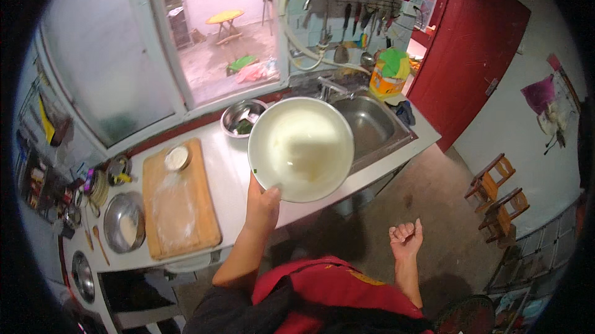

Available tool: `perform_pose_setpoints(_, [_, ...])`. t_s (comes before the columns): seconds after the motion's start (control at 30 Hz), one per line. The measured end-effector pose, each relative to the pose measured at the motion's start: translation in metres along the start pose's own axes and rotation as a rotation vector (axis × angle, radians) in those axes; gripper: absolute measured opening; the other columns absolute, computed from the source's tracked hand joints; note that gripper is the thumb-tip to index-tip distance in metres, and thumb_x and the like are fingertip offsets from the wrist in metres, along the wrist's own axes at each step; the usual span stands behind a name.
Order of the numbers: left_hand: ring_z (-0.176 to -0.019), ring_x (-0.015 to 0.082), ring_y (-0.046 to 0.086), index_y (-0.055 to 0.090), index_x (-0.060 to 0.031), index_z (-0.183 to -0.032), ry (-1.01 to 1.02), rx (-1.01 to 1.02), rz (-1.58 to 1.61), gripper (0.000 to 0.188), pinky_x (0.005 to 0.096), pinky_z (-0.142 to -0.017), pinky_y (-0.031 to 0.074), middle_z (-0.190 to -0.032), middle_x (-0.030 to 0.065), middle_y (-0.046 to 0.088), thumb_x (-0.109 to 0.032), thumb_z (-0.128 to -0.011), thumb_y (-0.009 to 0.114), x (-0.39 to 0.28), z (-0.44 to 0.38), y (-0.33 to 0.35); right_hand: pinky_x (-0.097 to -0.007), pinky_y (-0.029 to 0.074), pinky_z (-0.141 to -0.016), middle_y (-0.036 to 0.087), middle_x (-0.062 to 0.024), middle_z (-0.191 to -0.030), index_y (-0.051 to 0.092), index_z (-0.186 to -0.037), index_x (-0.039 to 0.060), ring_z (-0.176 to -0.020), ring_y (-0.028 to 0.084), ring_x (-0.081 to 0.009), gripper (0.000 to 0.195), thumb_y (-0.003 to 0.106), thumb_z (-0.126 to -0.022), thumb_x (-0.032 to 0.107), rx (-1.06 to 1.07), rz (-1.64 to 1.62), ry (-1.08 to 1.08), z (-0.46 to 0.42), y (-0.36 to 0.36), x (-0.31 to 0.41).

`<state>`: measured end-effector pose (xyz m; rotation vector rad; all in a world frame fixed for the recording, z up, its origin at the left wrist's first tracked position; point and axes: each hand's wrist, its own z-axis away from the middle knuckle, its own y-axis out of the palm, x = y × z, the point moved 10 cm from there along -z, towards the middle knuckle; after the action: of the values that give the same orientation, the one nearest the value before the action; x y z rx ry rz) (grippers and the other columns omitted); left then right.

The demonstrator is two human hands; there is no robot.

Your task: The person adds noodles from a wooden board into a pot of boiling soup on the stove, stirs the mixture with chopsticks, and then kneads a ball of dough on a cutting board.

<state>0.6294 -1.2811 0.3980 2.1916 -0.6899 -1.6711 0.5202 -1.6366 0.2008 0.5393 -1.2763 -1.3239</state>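
My left hand (266,204) grips the near left rim of a large white bowl (301,148), thumb over the edge. The bowl is held up over the counter, partly covering the sink, with its inside facing me; a small green bit clings near its left rim. My right hand (405,237) is raised over the floor at the right, apart from the bowl, fingers curled and holding nothing. To the left, a floured wooden board (181,208) bears a small bowl of flour (176,158). A steel bowl (124,222) with pale dough stands beside the board.
Behind the white bowl are a steel basin (228,122) with green leaves inside and a steel sink (372,122) with a faucet (332,86). An orange container (388,80) and dark cloth (403,113) lie at the counter's right end. Small wooden chairs (488,185) stand by the right wall.
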Motion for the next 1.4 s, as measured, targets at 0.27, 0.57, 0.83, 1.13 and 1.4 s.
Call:
perform_pose_setpoints(0.27, [-0.096, 0.0261, 0.054, 0.036, -0.0032, -0.126, -0.606, -0.073, 0.323, 0.071, 0.0376, -0.091, 0.041, -0.109, 0.0156, 0.054, -0.049, -0.076, 0.06, 0.191, -0.085, 0.006, -0.0347, 0.043, -0.067, 0.038, -0.0023, -0.045, 0.044, -0.052, 0.0119, -0.04, 0.034, -0.0162, 0.046, 0.048, -0.089, 0.039, 0.067, 0.102, 0.128, -0.156, 0.025, 0.008])
perform_pose_setpoints(0.57, [-0.085, 0.0242, 0.057, 0.042, -0.0018, -0.118, -0.669, -0.531, 0.129, 0.059, 0.0332, -0.083, 0.047, -0.098, 0.0148, 0.054, -0.039, -0.077, 0.064, 0.343, -0.134, -0.025, -0.0333, 0.043, -0.06, 0.047, -0.0022, -0.057, 0.051, -0.065, 0.0102, -0.048, 0.043, -0.0137, 0.032, 0.052, -0.087, 0.034, 0.319, 0.833, 0.189, -0.413, 0.099, -0.012])
perform_pose_setpoints(0.83, [-0.08, 0.0228, 0.056, 0.045, -0.0024, -0.114, -0.678, -0.661, 0.051, 0.058, 0.0326, -0.071, 0.047, -0.096, 0.0143, 0.055, -0.039, -0.074, 0.065, 0.394, -0.19, 0.004, -0.0381, 0.046, -0.075, 0.056, -0.0142, -0.1, 0.051, -0.114, 0.0002, -0.084, 0.057, -0.0256, 0.035, 0.053, -0.085, 0.019, 0.843, 1.921, -0.365, -0.606, 0.199, -0.107])
perform_pose_setpoints(1.13, [-0.092, 0.0274, 0.054, 0.04, 0.0012, -0.12, -0.671, -0.791, 0.194, 0.068, 0.0369, -0.08, 0.045, -0.105, 0.0173, 0.051, -0.037, -0.071, 0.066, 0.455, -0.226, 0.009, -0.0437, 0.028, -0.102, 0.036, -0.0113, -0.135, 0.035, -0.133, 0.0041, -0.118, 0.04, -0.0288, 0.055, 0.053, -0.081, 0.01, 1.548, 2.415, -1.187, -0.596, 0.321, -0.199])
perform_pose_setpoints(1.4, [-0.098, 0.0326, 0.052, 0.041, 0.0012, -0.118, -0.641, -0.898, 0.256, 0.059, 0.0439, -0.091, 0.041, -0.112, 0.0202, 0.047, -0.024, -0.069, 0.063, 0.463, -0.232, 0.002, -0.0439, 0.026, -0.104, 0.052, -0.0102, -0.119, 0.046, -0.123, 0.0032, -0.116, 0.044, -0.0246, 0.041, 0.05, -0.084, 0.014, 1.712, 2.542, -1.186, -0.631, 0.312, -0.217])
